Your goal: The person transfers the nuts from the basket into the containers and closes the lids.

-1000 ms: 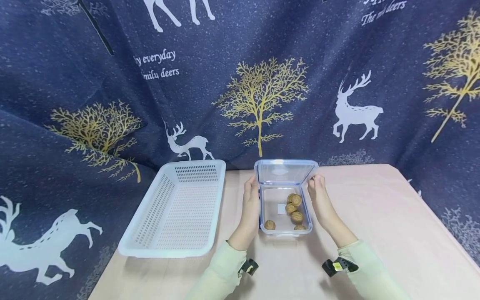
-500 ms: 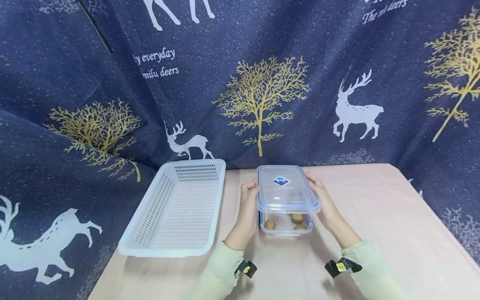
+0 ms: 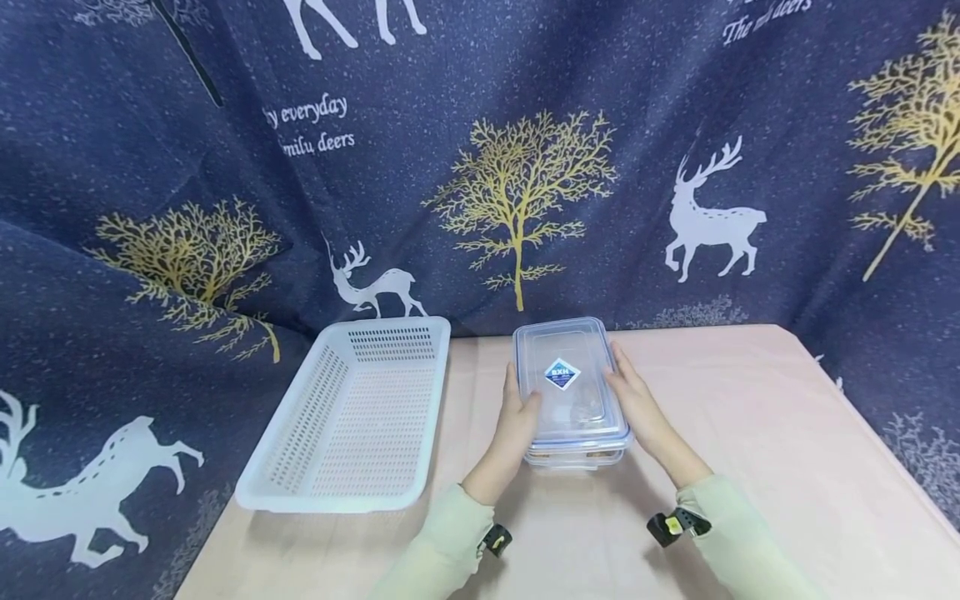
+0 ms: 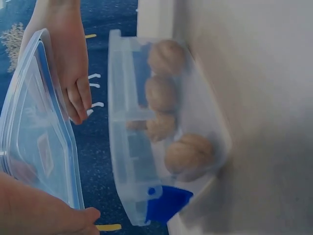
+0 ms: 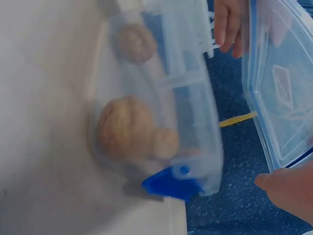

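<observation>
My left hand (image 3: 512, 437) and right hand (image 3: 642, 410) grip a clear plastic lid (image 3: 555, 342) by its two long sides. The lid has a blue seal and a blue diamond label. Below it stands a clear food storage box (image 3: 573, 461) on the table; both wrist views show a gap between lid and box. Several walnuts (image 4: 190, 155) lie in the box, seen through its walls. A blue latch (image 5: 173, 183) hangs outward on the box's side in the right wrist view. From the head view, the lid covers most of the box.
To the left, a white perforated plastic basket (image 3: 247, 492) stands on the table (image 3: 780, 433), which has a pale pink cover. Behind the table hangs a dark blue cloth (image 3: 420, 192) printed with deer and trees. Both wrists wear black bands.
The lid stood tilted up behind the box, then swung down over it. Both hands have shifted along its sides, and my left thumb now lies on the lid's top.
</observation>
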### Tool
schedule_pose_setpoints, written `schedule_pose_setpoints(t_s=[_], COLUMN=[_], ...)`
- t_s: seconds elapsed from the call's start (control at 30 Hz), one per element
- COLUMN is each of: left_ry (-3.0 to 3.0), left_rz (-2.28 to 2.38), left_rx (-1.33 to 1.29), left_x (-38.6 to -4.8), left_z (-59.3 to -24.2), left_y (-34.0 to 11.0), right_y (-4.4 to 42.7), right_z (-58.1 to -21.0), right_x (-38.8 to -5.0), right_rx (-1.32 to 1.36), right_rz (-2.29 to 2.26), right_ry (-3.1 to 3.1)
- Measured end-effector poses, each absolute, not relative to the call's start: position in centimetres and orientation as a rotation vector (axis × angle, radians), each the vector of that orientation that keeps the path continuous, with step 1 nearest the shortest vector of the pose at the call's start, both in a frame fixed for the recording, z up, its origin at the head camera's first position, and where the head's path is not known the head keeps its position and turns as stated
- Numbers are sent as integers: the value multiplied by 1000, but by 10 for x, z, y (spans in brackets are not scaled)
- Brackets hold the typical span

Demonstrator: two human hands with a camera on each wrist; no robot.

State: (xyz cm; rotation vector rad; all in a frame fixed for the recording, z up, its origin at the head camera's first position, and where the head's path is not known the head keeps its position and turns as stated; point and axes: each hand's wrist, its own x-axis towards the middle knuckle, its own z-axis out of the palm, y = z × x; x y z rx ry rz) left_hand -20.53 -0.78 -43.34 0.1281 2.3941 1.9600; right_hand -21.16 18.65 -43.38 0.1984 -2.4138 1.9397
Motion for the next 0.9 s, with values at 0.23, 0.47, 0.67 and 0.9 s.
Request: schedule_pose_setpoints(t_s=[0.23, 0.47, 0.67, 0.9], left_ry=[2447, 2440, 2455, 2475], left_rz=[1869, 1838, 1830, 1785], left_rx=[182, 146, 139, 140], left_x=[-213, -220, -223, -222], left_z=[-439, -458, -468, -471], left_y=[-8, -8, -8, -8], right_y=[188, 187, 188, 188], right_z=[-447, -457, -465, -472], right_x=[-218, -222, -224, -224], right_rx=[212, 189, 190, 154], right_rz=[1859, 1829, 1832, 1821], right_ry=[-2543, -2618, -2666, -2717])
